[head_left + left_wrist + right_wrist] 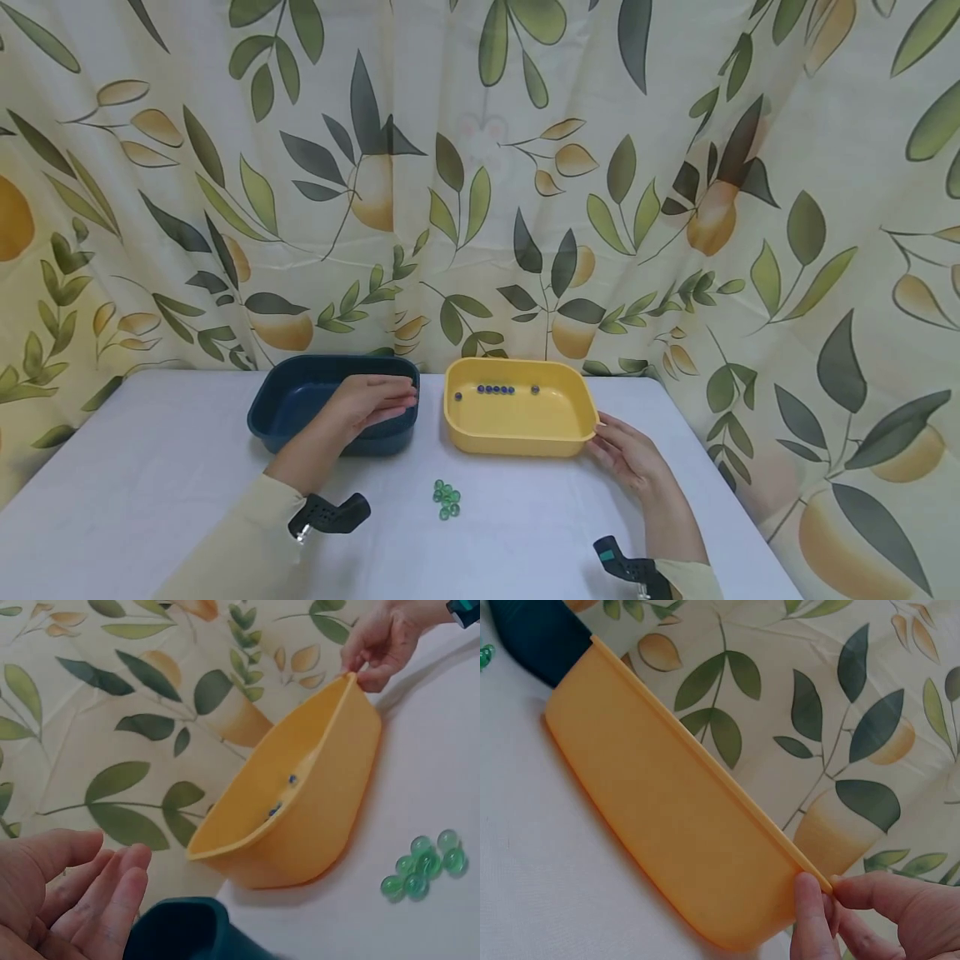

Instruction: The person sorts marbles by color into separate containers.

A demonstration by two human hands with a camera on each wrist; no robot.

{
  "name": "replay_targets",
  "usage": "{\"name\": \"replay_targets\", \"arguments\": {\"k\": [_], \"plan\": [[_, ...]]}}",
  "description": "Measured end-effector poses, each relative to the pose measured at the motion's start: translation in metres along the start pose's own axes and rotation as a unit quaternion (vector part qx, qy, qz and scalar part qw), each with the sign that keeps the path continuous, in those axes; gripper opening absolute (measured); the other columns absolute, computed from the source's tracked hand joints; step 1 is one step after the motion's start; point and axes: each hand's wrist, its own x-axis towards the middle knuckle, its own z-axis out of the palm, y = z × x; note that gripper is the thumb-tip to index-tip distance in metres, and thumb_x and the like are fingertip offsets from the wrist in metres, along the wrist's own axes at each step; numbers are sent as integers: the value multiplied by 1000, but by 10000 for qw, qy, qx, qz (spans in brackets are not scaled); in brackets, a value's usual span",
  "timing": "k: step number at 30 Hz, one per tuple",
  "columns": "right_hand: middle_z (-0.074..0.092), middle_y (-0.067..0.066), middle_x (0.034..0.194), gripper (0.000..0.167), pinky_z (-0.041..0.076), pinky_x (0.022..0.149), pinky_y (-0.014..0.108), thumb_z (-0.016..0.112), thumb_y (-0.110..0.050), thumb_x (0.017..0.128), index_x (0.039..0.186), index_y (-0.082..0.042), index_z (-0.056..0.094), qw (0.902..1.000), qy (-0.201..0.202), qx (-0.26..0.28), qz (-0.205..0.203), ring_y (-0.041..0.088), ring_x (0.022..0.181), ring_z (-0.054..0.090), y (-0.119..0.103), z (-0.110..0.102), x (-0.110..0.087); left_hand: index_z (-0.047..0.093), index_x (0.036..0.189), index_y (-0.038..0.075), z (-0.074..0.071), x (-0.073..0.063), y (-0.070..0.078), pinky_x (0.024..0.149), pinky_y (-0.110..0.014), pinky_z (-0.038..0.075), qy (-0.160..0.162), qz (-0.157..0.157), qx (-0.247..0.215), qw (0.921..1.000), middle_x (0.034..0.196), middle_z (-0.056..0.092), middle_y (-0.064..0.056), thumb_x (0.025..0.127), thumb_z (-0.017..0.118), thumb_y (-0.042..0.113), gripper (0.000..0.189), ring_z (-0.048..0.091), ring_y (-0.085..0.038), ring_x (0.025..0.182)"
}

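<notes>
Nearest to me on the white tabletop (532,533) is a loose group of green marbles (447,501), placed, I think, for easy reach. Beyond, the right hand (628,454) pinches the near corner rim of the yellow tray (517,446), probably for keeping it steady; blue marbles (497,390) lie inside, toward its far wall. The left hand (369,402) is over the blue tub (386,437), fingers extended close together, holding nothing that I can see. Behind hangs the leafy curtain (480,167).

Pale curtain (420,92), green-leaf and orange-fruit print, hanging in folds behind white-topped table (525,533); light soft.
</notes>
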Motion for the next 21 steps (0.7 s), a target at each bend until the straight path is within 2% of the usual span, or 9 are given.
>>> {"name": "replay_targets", "arguments": {"k": [5, 10, 17, 21], "plan": [[41, 12, 147, 58, 50, 99, 23, 53, -15, 102, 155, -11, 28, 10000, -23, -19, -4, 12, 113, 62, 1, 1, 1, 57, 133, -4, -22, -9, 4, 85, -26, 59, -159, 137, -1, 9998, 121, 68, -18, 98, 62, 18, 42, 72, -16, 96], [42, 11, 145, 58, 49, 100, 23, 52, -15, 102, 155, -12, 28, 10000, -40, -13, 3, 13, 114, 62, 1, 1, 1, 51, 137, -7, -46, -16, 6, 85, -24, 58, -330, 301, -30, 9990, 123, 67, -19, 99, 60, 18, 47, 72, -12, 94], [47, 10, 140, 59, 51, 98, 23, 53, -14, 102, 155, -10, 28, 9999, -81, 61, -5, 11, 110, 64, 0, 0, -1, 38, 143, -11, -85, -21, 11, 83, -22, 58, -443, 487, -464, 9968, 100, 74, 2, 99, 60, 17, 57, 72, -5, 88], [51, 6, 132, 60, 51, 98, 22, 53, -14, 102, 156, -10, 27, 9999, -135, 55, -4, 9, 104, 65, -1, -1, -1, 33, 146, -11, -106, -24, 14, 80, -20, 59, -399, 543, -661, 9955, 93, 73, 8, 99, 61, 18, 62, 72, -5, 86]]}}
